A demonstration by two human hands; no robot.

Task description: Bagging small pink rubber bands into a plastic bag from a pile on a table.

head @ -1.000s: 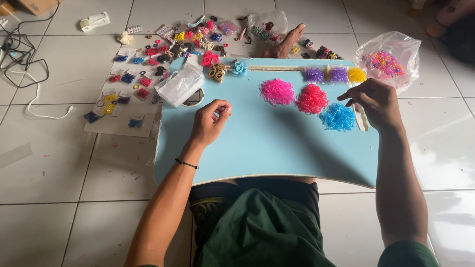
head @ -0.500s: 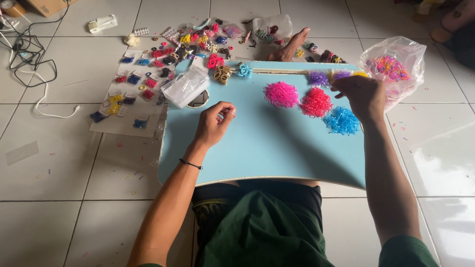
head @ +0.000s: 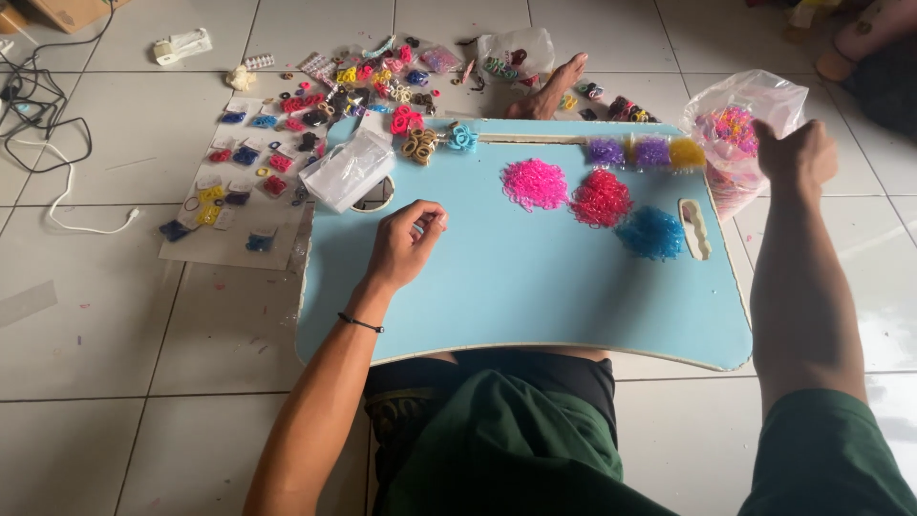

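My left hand [head: 406, 244] rests on the light blue lap table [head: 535, 296], fingers curled with thumb against fingertips; nothing shows in it. My right hand [head: 798, 155] is stretched off the table's right side, closed on the edge of a clear plastic bag [head: 731, 119] full of mixed-colour rubber bands. On the table lie loose heaps of bands: pink [head: 535, 183], red [head: 600, 198] and blue [head: 651, 232]. Two purple heaps [head: 629, 151] and a yellow one [head: 686, 153] line the far edge.
A crumpled clear bag [head: 349, 170] lies at the table's left corner. Many small coloured hair ties and clips [head: 315, 105] are spread over cardboard and tiles to the left. A bare foot [head: 554, 86] shows beyond the table. Cables [head: 43, 115] lie far left; another person [head: 874, 43] sits at top right.
My right hand has left the table near the blue heap and moved right and away to the plastic bag. My left hand stays in place.
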